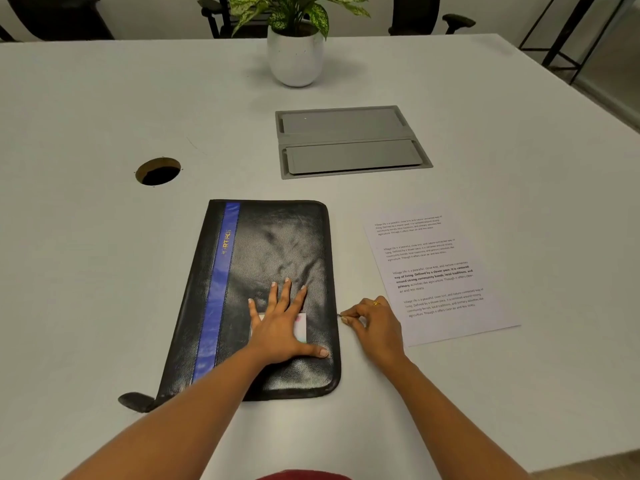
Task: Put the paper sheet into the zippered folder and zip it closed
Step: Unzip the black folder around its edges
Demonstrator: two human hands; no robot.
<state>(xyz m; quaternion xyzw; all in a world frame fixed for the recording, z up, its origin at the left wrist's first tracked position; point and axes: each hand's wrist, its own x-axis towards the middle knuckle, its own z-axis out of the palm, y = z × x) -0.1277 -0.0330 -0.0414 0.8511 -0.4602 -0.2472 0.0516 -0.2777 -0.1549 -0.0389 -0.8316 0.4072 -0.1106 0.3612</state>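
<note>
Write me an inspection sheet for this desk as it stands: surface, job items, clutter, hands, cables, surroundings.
Surface: pale grey table with a round cable hole and a grey flap-lidded cable box.
Job's things: black leather zippered folder with a blue stripe lies flat, cover shut; white printed paper sheet lies beside it on the right, not yet inside.
Clutter: green-leaved plant in a white round pot at the far edge.
Grips: left hand pressed flat on the folder; right hand pinching a small zipper pull at the folder's right edge.
Cables: nothing seen.
Surroundings: dark office chairs behind the table.
</note>
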